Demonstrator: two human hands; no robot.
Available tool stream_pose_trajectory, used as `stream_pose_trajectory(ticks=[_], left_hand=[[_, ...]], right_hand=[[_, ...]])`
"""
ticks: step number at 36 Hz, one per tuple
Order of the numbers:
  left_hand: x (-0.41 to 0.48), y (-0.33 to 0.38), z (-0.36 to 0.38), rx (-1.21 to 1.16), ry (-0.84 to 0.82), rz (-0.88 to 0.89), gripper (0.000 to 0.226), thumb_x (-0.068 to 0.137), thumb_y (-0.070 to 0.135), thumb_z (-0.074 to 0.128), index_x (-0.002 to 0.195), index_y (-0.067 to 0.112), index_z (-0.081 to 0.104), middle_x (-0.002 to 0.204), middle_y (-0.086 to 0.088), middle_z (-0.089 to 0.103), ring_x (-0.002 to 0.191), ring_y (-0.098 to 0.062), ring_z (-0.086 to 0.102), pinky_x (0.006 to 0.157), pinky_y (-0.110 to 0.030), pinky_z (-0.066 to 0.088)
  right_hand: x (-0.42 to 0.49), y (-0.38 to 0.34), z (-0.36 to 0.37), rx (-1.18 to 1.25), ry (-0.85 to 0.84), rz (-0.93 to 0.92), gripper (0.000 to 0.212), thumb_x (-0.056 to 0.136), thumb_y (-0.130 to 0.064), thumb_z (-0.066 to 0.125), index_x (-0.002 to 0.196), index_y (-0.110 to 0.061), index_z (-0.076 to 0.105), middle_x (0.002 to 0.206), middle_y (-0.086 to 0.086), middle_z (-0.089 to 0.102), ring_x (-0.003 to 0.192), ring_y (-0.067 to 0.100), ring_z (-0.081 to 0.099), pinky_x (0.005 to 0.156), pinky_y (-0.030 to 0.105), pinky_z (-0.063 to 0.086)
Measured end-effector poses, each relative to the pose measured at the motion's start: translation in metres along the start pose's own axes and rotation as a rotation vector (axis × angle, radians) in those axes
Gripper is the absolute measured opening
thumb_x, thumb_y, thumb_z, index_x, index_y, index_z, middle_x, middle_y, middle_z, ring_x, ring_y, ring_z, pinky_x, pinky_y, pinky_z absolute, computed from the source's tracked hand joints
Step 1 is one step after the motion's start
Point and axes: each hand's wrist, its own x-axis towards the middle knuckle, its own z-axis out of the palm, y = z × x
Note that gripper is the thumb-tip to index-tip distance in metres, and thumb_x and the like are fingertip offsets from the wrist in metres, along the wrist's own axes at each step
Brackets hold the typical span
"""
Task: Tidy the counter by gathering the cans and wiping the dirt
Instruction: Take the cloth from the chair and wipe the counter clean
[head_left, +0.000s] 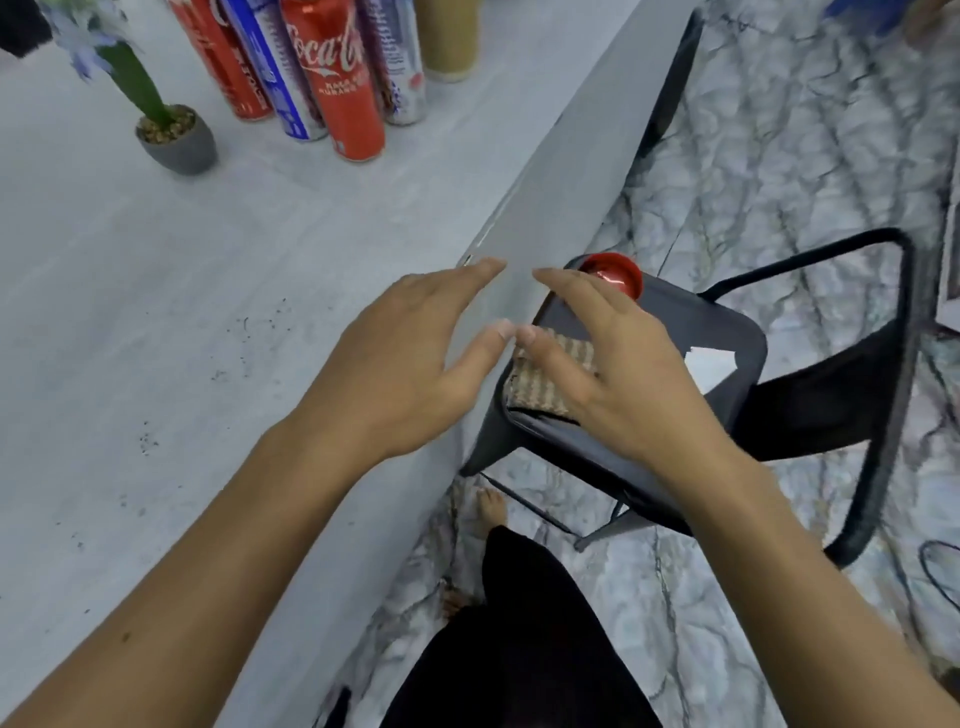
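I see left hand (410, 353) spread at worktop (156, 260) edge, right hand (618, 379) spread over cloth (543, 400) on chair (727, 327), cans (353, 88) well beyond.

Cans (343, 83) (223, 67) (275, 78) (395, 62) (449, 36) (615, 273): six. Cloth (540, 395): one. Potted plant (176, 137): one. Chair (727, 358): one. Hands (400, 364) (623, 374): two.

The tall red cola can (348, 88) is glossy metal, the pale grey counter (156, 312) matt, the striped beige cloth (537, 397) coarsely woven.
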Motion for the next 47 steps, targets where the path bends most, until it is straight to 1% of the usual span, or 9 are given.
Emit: stream_pose_trajectory(ticks=[5,8,10,15,22,34,38,43,47], left_hand=[[0.023,0.011,0.034,-0.031,-0.082,-0.002,0.056,0.103,0.049,0.047,0.156,0.035,0.037,0.143,0.004,0.059,0.129,-0.019,0.053,0.099,-0.028,0.036],[0.038,0.01,0.06,-0.024,-0.15,-0.03,0.057,0.103,0.048,0.049,0.156,0.035,0.036,0.134,-0.001,0.064,0.085,-0.014,0.059,0.084,-0.028,0.036],[0.048,0.005,0.077,-0.012,-0.196,-0.054,0.057,0.102,0.047,0.05,0.156,0.034,0.036,0.127,-0.004,0.067,0.072,-0.01,0.054,0.081,-0.031,0.04],[0.066,-0.017,0.113,0.016,-0.277,-0.142,0.057,0.101,0.044,0.054,0.154,0.031,0.039,0.123,-0.008,0.068,0.113,-0.031,0.063,0.089,-0.04,0.05],[0.076,-0.044,0.146,-0.086,-0.353,-0.232,0.055,0.099,0.043,0.058,0.151,0.036,0.04,0.135,-0.005,0.063,0.126,-0.026,0.058,0.094,-0.037,0.046],[0.083,-0.059,0.173,-0.321,-0.296,-0.324,0.039,0.088,0.034,0.076,0.126,0.038,0.067,0.116,0.014,0.064,0.104,-0.007,0.062,0.089,-0.031,0.05],[0.083,-0.059,0.18,-0.337,-0.262,-0.341,0.039,0.084,0.032,0.08,0.122,0.037,0.07,0.115,0.013,0.067,0.1,-0.004,0.063,0.084,-0.027,0.049],[0.085,-0.057,0.182,-0.378,-0.206,-0.398,0.035,0.082,0.027,0.084,0.113,0.039,0.074,0.104,0.015,0.07,0.094,0.0,0.065,0.083,-0.02,0.051],[0.087,-0.052,0.182,-0.414,-0.197,-0.466,0.027,0.083,0.03,0.083,0.103,0.046,0.074,0.095,0.014,0.072,0.085,-0.003,0.069,0.06,-0.004,0.044]], right_hand=[[-0.011,0.034,-0.001,0.065,0.091,0.131,0.054,0.103,-0.042,0.056,0.153,-0.025,0.045,0.15,-0.001,0.053,0.138,0.013,0.047,0.108,0.026,0.038],[-0.015,0.056,0.005,0.076,0.14,0.229,0.053,0.104,-0.039,0.057,0.154,-0.027,0.043,0.147,-0.001,0.055,0.134,0.012,0.047,0.1,0.018,0.033],[-0.017,0.07,0.011,0.087,0.161,0.303,0.054,0.104,-0.037,0.057,0.155,-0.029,0.041,0.146,-0.001,0.055,0.133,0.012,0.048,0.097,0.019,0.033],[-0.017,0.103,0.028,0.088,0.132,0.474,0.055,0.104,-0.033,0.055,0.156,-0.03,0.038,0.139,0.004,0.059,0.125,0.02,0.053,0.089,0.027,0.036],[-0.014,0.135,0.049,0.076,0.025,0.635,0.055,0.101,-0.031,0.055,0.153,-0.037,0.036,0.109,0.006,0.062,0.105,0.029,0.056,0.075,0.037,0.036],[0.003,0.155,0.063,0.17,0.002,0.701,0.048,0.098,-0.022,0.058,0.143,-0.037,0.055,0.118,0.0,0.062,0.099,0.015,0.058,0.085,0.026,0.041],[0.005,0.158,0.066,0.2,0.065,0.711,0.038,0.095,-0.015,0.063,0.128,-0.034,0.068,0.108,-0.005,0.068,0.071,0.001,0.055,0.063,0.008,0.037],[0.005,0.16,0.068,0.288,0.13,0.75,0.036,0.092,-0.006,0.067,0.118,-0.03,0.075,0.099,-0.008,0.069,0.065,0.003,0.06,0.062,0.009,0.041],[0.006,0.162,0.069,0.36,0.163,0.784,0.037,0.091,-0.003,0.069,0.112,-0.032,0.078,0.081,-0.002,0.066,0.059,0.002,0.054,0.053,0.01,0.043]])
